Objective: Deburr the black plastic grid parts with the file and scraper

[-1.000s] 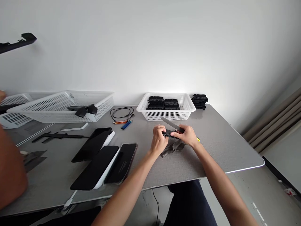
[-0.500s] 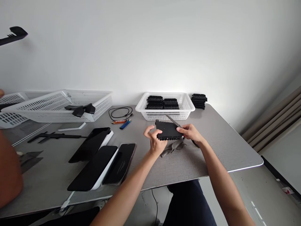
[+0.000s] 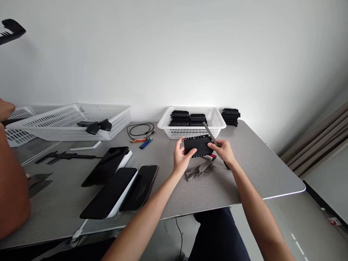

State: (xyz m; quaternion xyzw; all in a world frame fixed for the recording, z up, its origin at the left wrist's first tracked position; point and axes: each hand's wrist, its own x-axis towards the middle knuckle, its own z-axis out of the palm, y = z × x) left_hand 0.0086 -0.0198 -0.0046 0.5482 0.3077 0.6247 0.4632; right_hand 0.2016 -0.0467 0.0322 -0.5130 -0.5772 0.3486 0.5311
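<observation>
head | I see left hand (image 3: 180, 156) and right hand (image 3: 223, 151) gripping a black plate (image 3: 198, 145) above a rag (image 3: 198, 170), right also pinching a blade (image 3: 210, 132) | stacks lie in basket (image 3: 217, 127), more behind (image 3: 231, 116) | progress: mid-batch, I judge

Item: black plastic plate (image 3: 198, 145), flat, rectangular, with small toothed lugs along its long edges.
Pose: raised on edge, broad face toward the camera, long side level.
Location: above the grey cloth (image 3: 198, 170), just in front of the white basket (image 3: 191, 133).
Tool: thin grey blade (image 3: 210, 132), slanted across the plate's upper right corner.
</observation>
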